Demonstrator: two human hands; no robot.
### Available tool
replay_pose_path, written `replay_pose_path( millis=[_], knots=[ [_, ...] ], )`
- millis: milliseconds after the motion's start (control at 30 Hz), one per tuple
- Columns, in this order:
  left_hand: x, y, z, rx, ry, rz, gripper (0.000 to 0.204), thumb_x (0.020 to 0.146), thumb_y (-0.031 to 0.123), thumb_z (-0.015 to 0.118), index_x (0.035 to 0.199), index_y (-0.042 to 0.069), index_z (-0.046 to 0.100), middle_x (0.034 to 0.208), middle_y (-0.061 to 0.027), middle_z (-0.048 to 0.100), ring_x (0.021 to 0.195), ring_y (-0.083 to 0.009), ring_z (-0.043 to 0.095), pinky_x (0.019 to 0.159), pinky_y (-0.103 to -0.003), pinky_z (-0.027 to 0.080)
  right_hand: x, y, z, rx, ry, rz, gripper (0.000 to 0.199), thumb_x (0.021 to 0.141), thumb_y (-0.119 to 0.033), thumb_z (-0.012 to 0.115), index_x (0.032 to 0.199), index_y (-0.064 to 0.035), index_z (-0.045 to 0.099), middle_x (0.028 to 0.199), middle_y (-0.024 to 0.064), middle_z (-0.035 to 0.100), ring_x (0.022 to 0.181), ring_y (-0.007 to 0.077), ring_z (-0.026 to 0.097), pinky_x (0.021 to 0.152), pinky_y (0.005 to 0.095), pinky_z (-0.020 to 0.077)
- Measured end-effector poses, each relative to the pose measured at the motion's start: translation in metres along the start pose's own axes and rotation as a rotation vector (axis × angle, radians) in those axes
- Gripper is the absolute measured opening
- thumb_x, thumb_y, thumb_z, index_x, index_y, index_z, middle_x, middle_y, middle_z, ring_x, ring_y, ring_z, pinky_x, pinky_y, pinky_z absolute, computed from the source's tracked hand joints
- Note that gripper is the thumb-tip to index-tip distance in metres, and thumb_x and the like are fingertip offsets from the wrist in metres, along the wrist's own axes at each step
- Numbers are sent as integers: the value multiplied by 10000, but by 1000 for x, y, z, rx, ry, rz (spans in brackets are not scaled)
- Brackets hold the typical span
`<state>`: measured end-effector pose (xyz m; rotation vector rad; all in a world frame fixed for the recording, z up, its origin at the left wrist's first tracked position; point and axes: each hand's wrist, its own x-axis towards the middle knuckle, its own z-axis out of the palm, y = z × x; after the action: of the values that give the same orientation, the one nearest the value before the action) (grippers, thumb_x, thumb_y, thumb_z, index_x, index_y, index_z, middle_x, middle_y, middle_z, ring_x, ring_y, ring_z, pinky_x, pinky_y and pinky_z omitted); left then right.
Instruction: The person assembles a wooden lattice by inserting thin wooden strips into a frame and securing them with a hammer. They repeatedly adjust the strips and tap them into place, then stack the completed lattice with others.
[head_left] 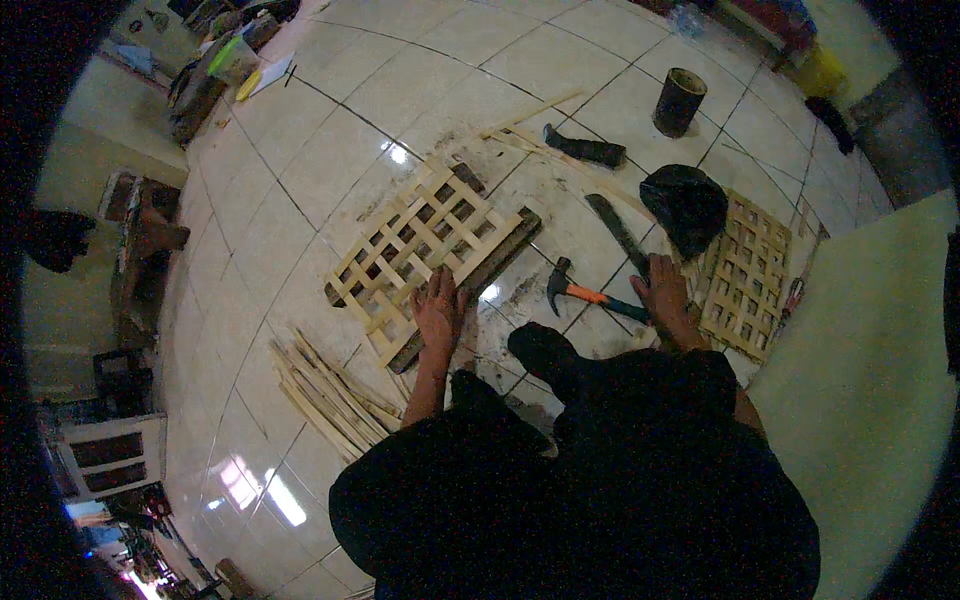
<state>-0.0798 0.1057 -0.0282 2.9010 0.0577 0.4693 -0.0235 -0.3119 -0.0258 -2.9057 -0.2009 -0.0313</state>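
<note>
A lattice panel [425, 240] of pale bamboo strips lies on the floor in front of me, with dark wooden bars along its ends. My left hand [438, 305] rests flat on its near right side, fingers stretched over the strips and bar. To the right, my right hand [664, 296] has its thumb and fingers around the near end of a dark-bladed machete [615, 229]; its grip is mostly hidden. A claw hammer [590, 295] with an orange and dark handle lies just left of that hand, the handle's end close beneath it.
A bundle of bamboo strips [335, 395] lies at the lower left. At right are a second lattice [752, 270] and a black plastic bag [686, 208]. Farther off stand a dark cylinder [680, 103] and a dark, sheath-like piece [588, 150]. A pale wall [870, 320] borders the right.
</note>
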Motion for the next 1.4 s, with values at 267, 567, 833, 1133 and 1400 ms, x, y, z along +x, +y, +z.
replay_pose_path(
  millis=[267,567,833,1133,1400],
  knots=[
    [5,-18,27,-96,-87,-75,344,888,266,575,1176,76,574,1239,-146,554,1113,-345,544,967,-502,385,4,-2,-31,147,-233,179,498,826,-346,640,1138,7,479,921,216,598,863,390,598,755,481,481],
    [13,6,7,-18,-85,-93,376,900,342,562,1147,59,578,1210,-126,580,999,-326,604,871,-439,458,-44,-67,-38,199,-498,-79,493,890,-425,548,1117,5,466,839,267,625,791,416,626,702,514,486],
    [16,16,-4,-4,-56,-92,349,887,323,593,1105,50,586,1104,-111,609,911,-316,628,785,-435,474,-45,-116,-50,293,-499,-139,462,900,-392,537,1118,6,450,759,248,629,728,425,634,638,540,480],
    [16,14,1,-129,18,-78,363,881,348,588,1076,42,609,1109,-122,612,901,-342,622,778,-430,476,-36,-124,-44,257,-528,-114,428,900,-357,554,1074,21,457,783,258,628,755,426,629,649,521,481],
    [16,12,-4,-124,-71,-96,377,882,358,588,1077,37,622,1197,-149,600,944,-345,624,800,-438,486,-41,-116,-22,353,-483,-166,431,917,-337,545,1136,20,448,819,254,630,763,444,620,660,506,489]
  ],
)
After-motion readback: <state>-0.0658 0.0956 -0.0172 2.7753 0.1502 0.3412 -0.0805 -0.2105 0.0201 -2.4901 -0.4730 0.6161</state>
